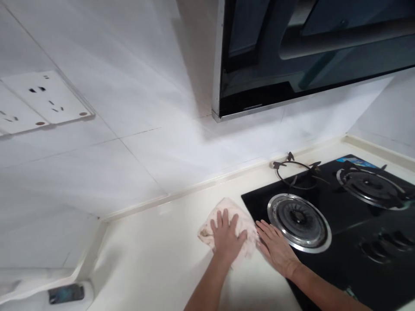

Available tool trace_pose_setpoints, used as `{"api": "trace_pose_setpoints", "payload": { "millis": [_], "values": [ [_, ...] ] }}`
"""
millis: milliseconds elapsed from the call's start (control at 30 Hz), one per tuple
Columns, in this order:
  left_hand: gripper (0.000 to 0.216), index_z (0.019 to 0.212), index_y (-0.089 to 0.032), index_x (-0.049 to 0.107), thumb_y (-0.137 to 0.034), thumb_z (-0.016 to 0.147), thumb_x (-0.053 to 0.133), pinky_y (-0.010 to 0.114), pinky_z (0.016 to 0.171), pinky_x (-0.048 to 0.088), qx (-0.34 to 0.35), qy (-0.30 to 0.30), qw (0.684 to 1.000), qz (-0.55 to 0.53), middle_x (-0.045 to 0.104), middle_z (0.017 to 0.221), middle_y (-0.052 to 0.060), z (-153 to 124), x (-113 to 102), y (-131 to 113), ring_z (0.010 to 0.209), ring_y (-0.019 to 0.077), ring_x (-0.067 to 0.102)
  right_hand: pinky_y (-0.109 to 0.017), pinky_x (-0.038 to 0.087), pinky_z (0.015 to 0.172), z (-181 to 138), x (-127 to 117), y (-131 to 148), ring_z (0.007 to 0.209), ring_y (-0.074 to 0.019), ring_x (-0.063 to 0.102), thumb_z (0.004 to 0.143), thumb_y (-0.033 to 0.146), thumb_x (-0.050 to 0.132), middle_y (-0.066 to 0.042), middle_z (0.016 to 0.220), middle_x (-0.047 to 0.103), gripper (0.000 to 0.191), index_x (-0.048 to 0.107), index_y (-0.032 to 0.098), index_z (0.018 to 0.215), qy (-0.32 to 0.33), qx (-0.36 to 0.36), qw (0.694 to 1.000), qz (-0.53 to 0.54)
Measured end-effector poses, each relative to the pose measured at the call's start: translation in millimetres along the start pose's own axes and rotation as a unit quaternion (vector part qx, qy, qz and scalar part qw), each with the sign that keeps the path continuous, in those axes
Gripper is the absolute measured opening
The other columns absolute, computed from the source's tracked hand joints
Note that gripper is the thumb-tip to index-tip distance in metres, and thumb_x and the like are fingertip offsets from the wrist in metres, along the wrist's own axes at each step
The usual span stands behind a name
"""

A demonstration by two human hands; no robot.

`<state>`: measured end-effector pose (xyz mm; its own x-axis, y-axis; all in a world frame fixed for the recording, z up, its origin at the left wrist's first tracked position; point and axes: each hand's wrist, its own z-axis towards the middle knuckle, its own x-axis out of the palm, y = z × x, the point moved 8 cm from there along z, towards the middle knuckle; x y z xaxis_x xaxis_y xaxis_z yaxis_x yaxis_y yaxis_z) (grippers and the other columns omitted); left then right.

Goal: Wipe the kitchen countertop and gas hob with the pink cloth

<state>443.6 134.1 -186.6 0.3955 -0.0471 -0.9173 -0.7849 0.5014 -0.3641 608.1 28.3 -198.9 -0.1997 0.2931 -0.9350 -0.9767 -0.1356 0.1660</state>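
Note:
A pale pink cloth [225,207] with a brown stain lies spread on the cream countertop [142,255], just left of the black gas stove [353,268]. My left hand [226,237] presses flat on the cloth, fingers spread. Along the stove's left edge rests my right hand [275,248], its fingers stretched out and their tips beside the cloth's right side. I cannot tell whether those tips touch the cloth. The near burner [298,217] sits close to my right hand, its pan support off it.
The loose pan support [304,188] stands at the stove's back edge. A second burner [369,185] is farther right. Above hangs a dark glass range hood [311,56]. Wall sockets [48,97] are at the left, and a dark phone-like object [66,293] is at the lower left.

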Motion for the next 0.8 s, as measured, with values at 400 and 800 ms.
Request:
{"api": "trace_pose_setpoints", "payload": {
  "millis": [400, 800],
  "values": [
    [0.055, 0.152, -0.035, 0.049, -0.050, 0.100, 0.049, 0.064, 0.127, 0.014, -0.126, -0.028, 0.985, 0.114, 0.034, 0.171, 0.009, 9.1, -50.6, 84.1, 0.160, 0.0355, 0.022, -0.046, 0.039, 0.119, -1.3, 4.7, -4.0, 0.147, -0.0250, 0.046, 0.104, 0.038, 0.046, -0.006, 0.156, 0.055, 0.042, 0.062, 0.026, 0.141, -0.006, -0.001, 1.000, -0.003],
    [0.058, 0.153, -0.029, 0.049, -0.047, 0.099, 0.039, 0.064, 0.122, 0.027, -0.309, -0.046, 0.921, 0.235, 0.037, 0.169, 0.011, -172.6, -136.1, 192.7, 0.159, 0.0358, 0.024, -0.045, 0.039, 0.117, -2.4, 9.9, -4.8, 0.146, -0.0257, 0.047, 0.104, 0.042, 0.044, -0.005, 0.155, 0.055, 0.044, 0.064, 0.025, 0.140, -0.013, -0.003, 1.000, -0.017]
  ]
}}
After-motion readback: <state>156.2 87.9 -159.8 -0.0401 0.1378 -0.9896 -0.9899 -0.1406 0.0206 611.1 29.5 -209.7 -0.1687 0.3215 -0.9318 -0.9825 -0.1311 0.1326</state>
